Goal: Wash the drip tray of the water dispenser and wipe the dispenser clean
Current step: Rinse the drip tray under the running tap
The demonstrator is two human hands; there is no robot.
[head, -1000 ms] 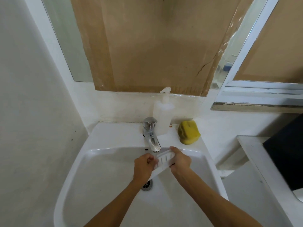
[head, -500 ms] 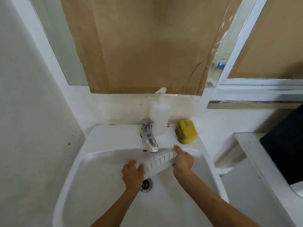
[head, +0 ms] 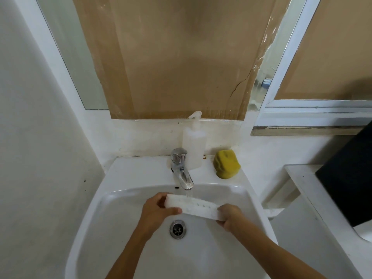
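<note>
— Where is the drip tray [head: 198, 208] right now?

— Over the basin of the white sink [head: 124, 178], held across it between both hands, directly under the spout of the chrome tap [head: 182, 172]. Water runs from the spout onto the tray's upper face, near its middle. The tray is white, long and narrow, with a row of small slots along the top, and it tilts slightly down toward the right.

— How do the hands have it?

— The left hand [head: 156, 210] grips the left end, thumb laid along the front edge and fingers curled behind. The right hand [head: 229, 215] is wrapped around the right end, fingers closed over the top. The tray's motion blur makes it hard to say exactly how the right thumb lies, so I cannot tell that part.

— And below it?

— The metal drain [head: 178, 229] sits in the basin floor, just under the tray's middle and between the two forearms.

— What stands on the sink's back ledge?

— A translucent white pump bottle [head: 194, 148] stands upright just behind and to the right of the tap, touching or nearly touching it. A yellow sponge [head: 226, 164] lies to the right of the bottle, apart from it, near the ledge's corner.

— Anything behind?

— A brown cardboard sheet [head: 177, 57] covers most of the mirror [head: 80, 67] above the sink. A dark object [head: 350, 178] sits on a white ledge at the far right.
</note>
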